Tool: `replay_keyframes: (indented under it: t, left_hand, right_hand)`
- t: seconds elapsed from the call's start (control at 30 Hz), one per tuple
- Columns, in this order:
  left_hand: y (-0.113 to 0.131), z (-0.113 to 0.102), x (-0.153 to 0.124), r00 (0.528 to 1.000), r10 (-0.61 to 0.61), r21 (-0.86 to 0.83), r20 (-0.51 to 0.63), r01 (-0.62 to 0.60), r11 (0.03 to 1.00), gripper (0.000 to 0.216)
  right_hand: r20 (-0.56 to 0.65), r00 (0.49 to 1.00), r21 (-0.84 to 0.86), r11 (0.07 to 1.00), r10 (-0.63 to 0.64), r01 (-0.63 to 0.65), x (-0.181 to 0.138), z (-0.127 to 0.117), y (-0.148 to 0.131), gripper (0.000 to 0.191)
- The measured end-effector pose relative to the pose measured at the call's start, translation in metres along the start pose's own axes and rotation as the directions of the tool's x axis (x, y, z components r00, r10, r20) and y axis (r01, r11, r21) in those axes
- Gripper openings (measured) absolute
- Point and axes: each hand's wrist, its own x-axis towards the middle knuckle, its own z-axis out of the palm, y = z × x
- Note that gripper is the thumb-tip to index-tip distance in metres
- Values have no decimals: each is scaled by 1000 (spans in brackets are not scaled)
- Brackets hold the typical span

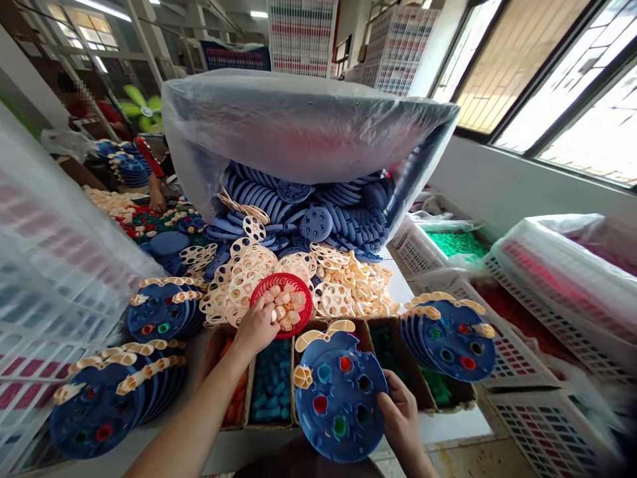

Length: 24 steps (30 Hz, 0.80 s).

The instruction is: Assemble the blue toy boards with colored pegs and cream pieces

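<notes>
My right hand (399,413) grips the right edge of a round blue plastic disc (331,382), thumb on its face. The disc has holes, some with red, green and blue pieces in them, and cream parts on its upper and left rim. At the red round basket (255,287), my left hand (259,325) reaches over the near rim. Its fingers are bent together around a small pale plastic piece (273,315); the fingertips are partly hidden. More pale translucent pieces (292,302) lie in the basket.
Cardboard boxes (247,398) hold orange, blue and green pieces. Stacks of assembled discs (107,405) stand left and right. Behind the basket are cream parts (371,285) and a plastic-lined crate spilling blue discs (316,224). Another person's hand (158,201) is at far left.
</notes>
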Motion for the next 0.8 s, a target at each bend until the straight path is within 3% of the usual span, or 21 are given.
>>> replay_keyframes:
  t: [0.13,0.2,0.3,0.37,0.47,0.6,0.67,0.8]
  left_hand:
    - [4,-22,-4,999,-22,-85,-32,19,996,24]
    - [12,-40,-7,998,-14,-205,-57,2,979,30]
    - [37,-70,-16,986,52,-443,-156,-117,889,36]
    - [64,-84,-24,961,169,-487,-219,-258,834,33]
    - [108,-89,-34,874,420,-379,-246,-485,788,28]
    - [145,-75,-40,725,643,-48,-247,-672,739,24]
    - [151,-68,-40,685,699,63,-204,-704,708,22]
    - [147,-64,-40,655,750,129,-95,-739,662,23]
  right_hand:
    - [57,998,-7,1000,2,-1,4,5,-2,19]
    - [73,997,-9,1000,6,-5,6,8,-6,20]
    - [103,995,-15,1000,17,-15,7,15,-13,20]
    - [127,992,-16,1000,23,-21,7,19,-18,21]
    - [146,989,-5,1000,17,-16,6,26,-23,22]
    - [147,989,12,1000,-4,2,2,33,-27,22]
    - [138,990,23,1000,-17,14,0,34,-27,23]
    - [123,992,43,999,-33,28,-4,32,-25,23]
